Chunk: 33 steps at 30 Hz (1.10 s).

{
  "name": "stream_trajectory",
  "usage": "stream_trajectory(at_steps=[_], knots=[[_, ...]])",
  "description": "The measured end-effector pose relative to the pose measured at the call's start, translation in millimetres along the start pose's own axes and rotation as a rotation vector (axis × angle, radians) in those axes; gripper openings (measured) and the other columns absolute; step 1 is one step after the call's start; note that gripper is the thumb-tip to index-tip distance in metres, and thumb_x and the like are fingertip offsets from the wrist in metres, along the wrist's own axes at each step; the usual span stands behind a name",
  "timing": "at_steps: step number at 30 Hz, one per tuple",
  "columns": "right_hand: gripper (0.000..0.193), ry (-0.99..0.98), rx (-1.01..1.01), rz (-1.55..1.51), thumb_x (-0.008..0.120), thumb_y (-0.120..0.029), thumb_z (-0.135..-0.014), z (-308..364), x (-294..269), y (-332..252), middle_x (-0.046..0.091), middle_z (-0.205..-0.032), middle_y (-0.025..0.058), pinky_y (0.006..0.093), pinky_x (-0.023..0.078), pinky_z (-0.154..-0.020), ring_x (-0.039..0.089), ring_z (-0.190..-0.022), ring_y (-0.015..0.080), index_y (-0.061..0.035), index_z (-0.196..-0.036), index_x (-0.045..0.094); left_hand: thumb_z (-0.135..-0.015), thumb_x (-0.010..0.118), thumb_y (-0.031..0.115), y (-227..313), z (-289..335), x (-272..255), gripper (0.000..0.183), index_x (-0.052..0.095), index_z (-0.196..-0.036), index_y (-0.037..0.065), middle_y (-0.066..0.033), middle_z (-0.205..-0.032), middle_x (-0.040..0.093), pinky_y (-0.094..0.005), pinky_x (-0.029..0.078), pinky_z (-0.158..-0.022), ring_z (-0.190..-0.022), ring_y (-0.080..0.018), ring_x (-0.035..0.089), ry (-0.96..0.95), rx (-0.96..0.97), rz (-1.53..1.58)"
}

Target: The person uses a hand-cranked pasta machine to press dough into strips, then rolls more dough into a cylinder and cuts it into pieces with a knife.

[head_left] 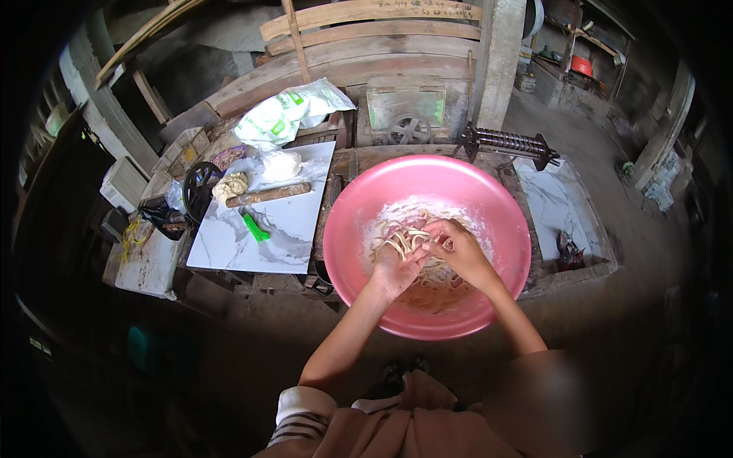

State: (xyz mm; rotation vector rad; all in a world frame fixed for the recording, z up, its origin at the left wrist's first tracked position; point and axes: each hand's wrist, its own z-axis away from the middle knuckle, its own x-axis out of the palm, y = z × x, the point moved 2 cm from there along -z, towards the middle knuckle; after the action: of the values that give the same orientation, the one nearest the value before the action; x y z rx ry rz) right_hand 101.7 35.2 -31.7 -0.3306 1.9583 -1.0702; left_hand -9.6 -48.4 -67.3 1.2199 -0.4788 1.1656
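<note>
A wide pink basin (342, 252) stands in front of me, its inside dusted with white flour. Pale curved dough strips (408, 240) rest across the upturned palm and fingers of my left hand (395, 273), which is cupped over the basin. My right hand (462, 252) comes in from the right, its thumb and fingertips pinched together at the same strips. More floured strips (439, 276) lie at the bottom of the basin, partly hidden beneath both hands.
On the left, a marble-patterned board (294, 229) carries a dough lump (230, 185), a wooden rolling pin (269, 194), a bag of white powder (282, 166) and a green-handled tool (255, 227). A ridged metal roller (510, 143) sits behind the basin at right. A white-green sack (294, 113) lies farther back.
</note>
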Motion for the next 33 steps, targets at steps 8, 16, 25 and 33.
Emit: stream_trajectory(at_steps=[8,16,25,33], knots=[[0.025,0.078,0.021,0.060,0.063,0.003,-0.072,7,-4,26,0.059,-0.088,0.0102,0.0319,0.049,-0.076,0.060,-0.082,0.0207,-0.0025,-0.095,0.055,-0.095,0.032,0.023,7,-2,4,0.037,0.043,-0.122,0.000,-0.0147,-0.118,0.050,-0.0434,0.038,-0.098,-0.109,-0.0278,0.050,-0.194,-0.169,-0.113],[0.024,0.197,0.003,0.169,0.057,0.008,-0.072,4,-22,4,0.055,-0.087,0.0128,0.0328,0.050,-0.069,0.059,-0.077,0.0245,-0.0021,-0.094,0.056,-0.093,0.035,0.017,19,8,1,0.037,0.037,-0.125,-0.002,-0.0177,-0.126,0.044,-0.0412,0.039,-0.100,-0.116,-0.0325,0.044,-0.248,-0.242,-0.323],[0.014,0.032,-0.220,0.145,0.062,0.002,-0.072,8,-2,7,0.054,-0.086,0.0119,0.0369,0.045,-0.080,0.055,-0.087,0.0294,-0.0030,-0.085,0.060,-0.093,0.033,0.018,24,2,-4,0.039,0.035,-0.125,-0.004,-0.0188,-0.123,0.046,-0.0420,0.040,-0.099,-0.113,-0.0335,0.047,-0.138,-0.166,-0.359],[0.012,0.058,-0.097,0.244,0.063,-0.006,-0.076,3,-9,12,0.059,-0.089,0.0139,0.0381,0.046,-0.077,0.057,-0.087,0.0288,-0.0017,-0.087,0.058,-0.093,0.035,0.022,21,-3,-2,0.033,0.045,-0.121,0.007,-0.0118,-0.113,0.054,-0.0372,0.040,-0.095,-0.104,-0.0208,0.054,-0.112,-0.132,-0.485]])
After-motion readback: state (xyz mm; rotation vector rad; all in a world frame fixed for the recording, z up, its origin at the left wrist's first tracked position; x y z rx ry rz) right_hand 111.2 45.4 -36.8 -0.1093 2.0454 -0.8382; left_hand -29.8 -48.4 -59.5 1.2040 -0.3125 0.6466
